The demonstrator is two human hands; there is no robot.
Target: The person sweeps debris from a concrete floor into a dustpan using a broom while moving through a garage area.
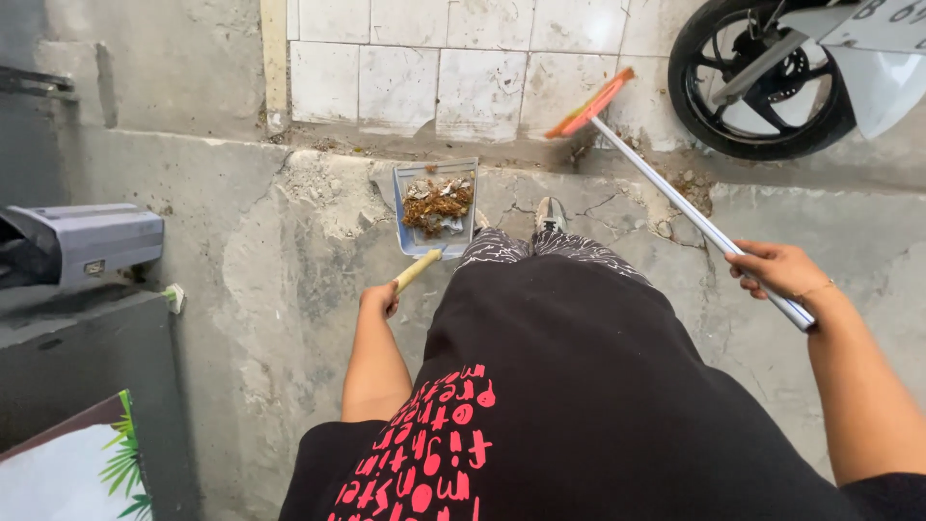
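Left hand (379,297) clamps the dustpan (436,207) handle; the pan holds brown debris. Right hand (783,270) grips the broom (675,198). A motorbike wheel (757,82) stands just beyond.

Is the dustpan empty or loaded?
Loaded: the dustpan holds a heap of brown debris with pale scraps on its tray.

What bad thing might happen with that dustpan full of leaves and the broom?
The dustpan is heaped with dry leaves and scraps; the left hand holds only its long handle's end, so a tilt might spill them. The broom, held by the right hand, reaches close to the motorbike wheel and might knock it. The cracked concrete floor may trip feet.
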